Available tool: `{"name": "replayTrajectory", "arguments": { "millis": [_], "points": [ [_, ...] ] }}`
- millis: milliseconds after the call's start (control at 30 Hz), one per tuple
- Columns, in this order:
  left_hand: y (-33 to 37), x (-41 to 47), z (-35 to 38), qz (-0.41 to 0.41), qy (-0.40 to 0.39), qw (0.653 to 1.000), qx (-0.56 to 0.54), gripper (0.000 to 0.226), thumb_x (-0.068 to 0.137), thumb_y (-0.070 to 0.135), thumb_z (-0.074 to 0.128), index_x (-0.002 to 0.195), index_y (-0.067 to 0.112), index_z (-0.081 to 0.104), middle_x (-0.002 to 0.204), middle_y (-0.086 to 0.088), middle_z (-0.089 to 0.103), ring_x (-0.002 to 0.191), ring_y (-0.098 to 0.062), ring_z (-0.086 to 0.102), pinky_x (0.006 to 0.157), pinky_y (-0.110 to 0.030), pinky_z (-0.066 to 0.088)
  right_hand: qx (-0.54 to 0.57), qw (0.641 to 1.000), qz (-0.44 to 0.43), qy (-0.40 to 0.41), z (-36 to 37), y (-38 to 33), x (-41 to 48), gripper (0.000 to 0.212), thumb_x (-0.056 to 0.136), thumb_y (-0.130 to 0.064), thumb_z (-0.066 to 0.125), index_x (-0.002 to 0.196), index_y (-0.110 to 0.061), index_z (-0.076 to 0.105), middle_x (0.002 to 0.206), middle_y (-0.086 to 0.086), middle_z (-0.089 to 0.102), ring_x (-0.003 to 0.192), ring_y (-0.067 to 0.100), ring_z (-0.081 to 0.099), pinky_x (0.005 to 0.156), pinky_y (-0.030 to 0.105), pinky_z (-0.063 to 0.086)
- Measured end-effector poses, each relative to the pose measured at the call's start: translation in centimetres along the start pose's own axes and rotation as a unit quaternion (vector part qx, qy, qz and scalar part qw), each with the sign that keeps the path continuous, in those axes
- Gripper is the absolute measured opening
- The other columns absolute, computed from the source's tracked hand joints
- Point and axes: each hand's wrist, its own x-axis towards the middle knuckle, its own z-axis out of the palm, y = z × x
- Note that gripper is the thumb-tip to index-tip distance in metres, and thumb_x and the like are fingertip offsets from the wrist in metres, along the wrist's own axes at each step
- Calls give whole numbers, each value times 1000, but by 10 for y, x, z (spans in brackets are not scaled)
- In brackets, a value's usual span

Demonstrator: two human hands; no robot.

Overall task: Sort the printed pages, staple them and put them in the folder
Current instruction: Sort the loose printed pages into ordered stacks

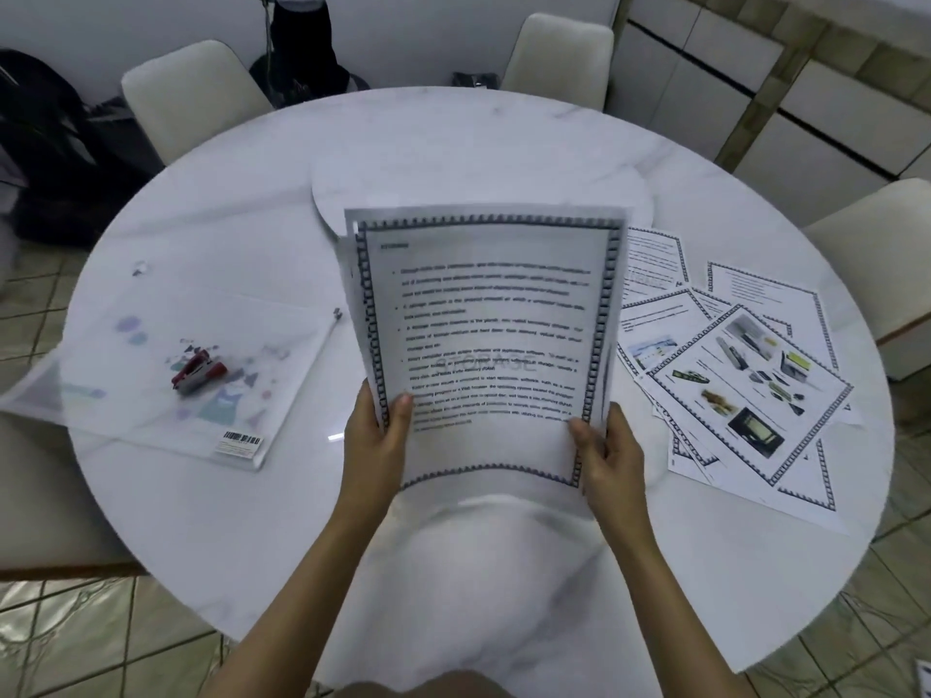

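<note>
The sheaf [483,335] of printed pages is held up off the counter [453,143], roughly over its middle, with the text side facing the camera. The left hand [375,430] pinches the lower left edge, thumb on the front and fingers behind. The right hand [612,450] pinches the lower right edge the same way. Both hands are closed on the paper.

Handling, as a judgement: the paper is light and limp, and the sheaf already bows between the two grips. Sheets will slide over one another, so they are best held at opposite edges and tapped square on the counter before stapling. A corner pinch would keep them aligned under the stapler's mouth. The paper creases easily, so a light grip will do.

Counts:
- **Sheaf:** one. A second layer shows at its left edge, so it has more than one sheet, but I cannot tell how many.
- **Loose pages [745,380]:** at least five, fanned flat on the counter to the right of the sheaf. They overlap too much for a sure count. The top one carries colour photos.
- **Folder [151,365]:** one, clear with a pale pattern, lying flat to the left of the sheaf.
- **Stapler [199,372]:** one, red and grey, resting on the folder.

Sorting looks unfinished, since loose pages remain outside the sheaf.
</note>
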Motion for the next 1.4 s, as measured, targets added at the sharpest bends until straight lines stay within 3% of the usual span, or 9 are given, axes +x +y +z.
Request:
{"name": "replayTrajectory", "arguments": {
  "millis": [167, 367, 533, 667, 767, 867, 1067, 1233, 1400],
  "points": [
    [19, -4, 0, 87, 3, 996, 10, 20, 94, 11, 44, 113, 16, 46, 106, 9, 56, 95, 11, 55, 77, -6, 45, 73, 997, -15, 15, 15, -11, -4, 26, 93, -10, 50, 101, -34, 51, 97, -28, 66, 89, -8, 60, 79, 11, 48],
    [-14, -19, -4, 24, -19, 998, 57, 22, 94, 14, 45, 99, 35, 43, 99, 18, 56, 88, 17, 55, 73, -1, 41, 22, 999, 35, -3, 27, 15, -16, 27, 92, -21, 51, 113, -38, 48, 106, -27, 62, 102, -13, 55, 90, 11, 44],
    [-29, -23, -8, 13, -3, 995, 97, 16, 96, 12, 43, 106, 24, 44, 99, 19, 55, 86, 19, 53, 71, 1, 39, 7, 999, 41, 4, 32, 14, -18, 23, 94, -17, 49, 115, -28, 50, 106, -24, 58, 92, -19, 54, 79, 0, 40],
    [-24, -13, -21, 33, 14, 988, 153, 5, 96, 12, 43, 98, 16, 45, 87, 14, 57, 75, 6, 56, 62, -4, 40, -5, 999, 47, -14, 40, 10, -16, 18, 95, -19, 48, 103, -35, 51, 92, -29, 64, 89, -16, 57, 76, 2, 41],
    [-27, -7, -37, 4, 15, 981, 195, 8, 97, 12, 43, 102, 14, 47, 88, 10, 58, 78, -4, 56, 62, -9, 42, -30, 996, 71, -42, 51, 16, -18, 16, 96, -19, 48, 102, -33, 51, 96, -26, 61, 91, -10, 58, 75, 4, 43],
    [-39, -8, -55, -54, 10, 969, 243, 9, 96, 10, 43, 103, 8, 48, 96, -3, 58, 87, -21, 55, 64, -22, 38, -89, 988, 102, -70, 67, 26, -23, 11, 96, -16, 47, 105, -21, 51, 96, -12, 59, 91, 9, 58, 70, 6, 43],
    [-61, -13, -87, -165, -3, 942, 293, 24, 93, 4, 45, 117, 0, 48, 117, -18, 58, 98, -27, 53, 76, -26, 35, -168, 962, 160, -141, 96, 37, -40, 24, 97, -12, 43, 120, -8, 49, 104, -6, 51, 93, 8, 50, 62, 0, 37],
    [-66, -11, -102, -152, -17, 920, 362, 47, 90, 13, 54, 134, 10, 38, 131, -12, 51, 115, -31, 51, 89, -37, 40, -198, 965, 136, -104, 99, 36, -44, 20, 93, -11, 51, 113, -11, 51, 100, -6, 53, 88, 9, 51, 63, 2, 38],
    [-60, -5, -111, -89, -30, 889, 449, 44, 91, 17, 52, 133, 14, 39, 125, -8, 48, 111, -27, 52, 79, -39, 44, -246, 960, 123, -46, 86, 42, -42, 17, 92, -13, 51, 106, -11, 60, 99, 2, 61, 86, 11, 56, 75, 16, 40]
  ]
}}
